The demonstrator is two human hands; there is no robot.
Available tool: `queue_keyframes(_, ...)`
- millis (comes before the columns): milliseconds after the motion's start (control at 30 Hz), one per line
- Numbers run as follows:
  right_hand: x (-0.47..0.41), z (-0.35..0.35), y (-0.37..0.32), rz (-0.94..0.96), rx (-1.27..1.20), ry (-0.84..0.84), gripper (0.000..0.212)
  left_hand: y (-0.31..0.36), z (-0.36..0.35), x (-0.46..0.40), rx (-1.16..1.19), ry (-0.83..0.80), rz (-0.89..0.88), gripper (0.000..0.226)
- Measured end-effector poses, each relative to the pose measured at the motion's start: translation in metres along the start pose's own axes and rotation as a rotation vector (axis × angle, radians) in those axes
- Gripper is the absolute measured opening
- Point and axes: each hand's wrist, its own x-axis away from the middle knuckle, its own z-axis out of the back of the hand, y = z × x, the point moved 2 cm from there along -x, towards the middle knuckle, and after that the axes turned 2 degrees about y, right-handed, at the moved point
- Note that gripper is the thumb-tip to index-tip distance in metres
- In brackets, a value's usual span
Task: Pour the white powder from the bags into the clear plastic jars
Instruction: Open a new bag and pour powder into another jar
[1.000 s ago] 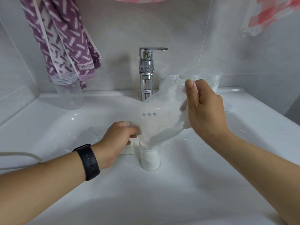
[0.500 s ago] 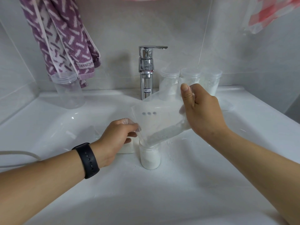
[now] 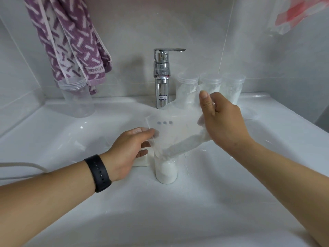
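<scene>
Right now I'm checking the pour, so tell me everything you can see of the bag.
The bag is clear, thin, crinkled plastic, dusted white inside, with three grey dots printed near its upper left. It is held tilted over the sink, lower corner down in the mouth of a jar partly filled with white powder. Powder lies along its lower right edge. The left hand pinches its left edge; the right hand grips its raised right end.

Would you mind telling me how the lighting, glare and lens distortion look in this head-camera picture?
Head view: soft, even light with faint shadows; small glare spots on the sink and bright reflections on the chrome faucet; wide-angle bending curves the wall tile lines and sink rim; the translucent bag hazes what lies behind it, held by the left hand and right hand; focus is sharp throughout.
</scene>
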Motion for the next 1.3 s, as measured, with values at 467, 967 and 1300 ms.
queue_keyframes(467, -0.015, 0.002, 0.03, -0.208, 0.41, -0.234, 0.078, -0.003, 0.002, -0.003, 0.015, -0.038, 0.065, 0.026)
queue_keyframes(967, -0.012, 0.004, 0.018, -0.083, 0.223, 0.015, 0.071, -0.006, 0.002, -0.005, -0.048, -0.029, 0.083, 0.017)
queue_keyframes(1300, -0.011, 0.005, 0.013, -0.025, 0.158, 0.038, 0.072, -0.006, 0.003, -0.006, -0.056, -0.02, 0.087, 0.019)
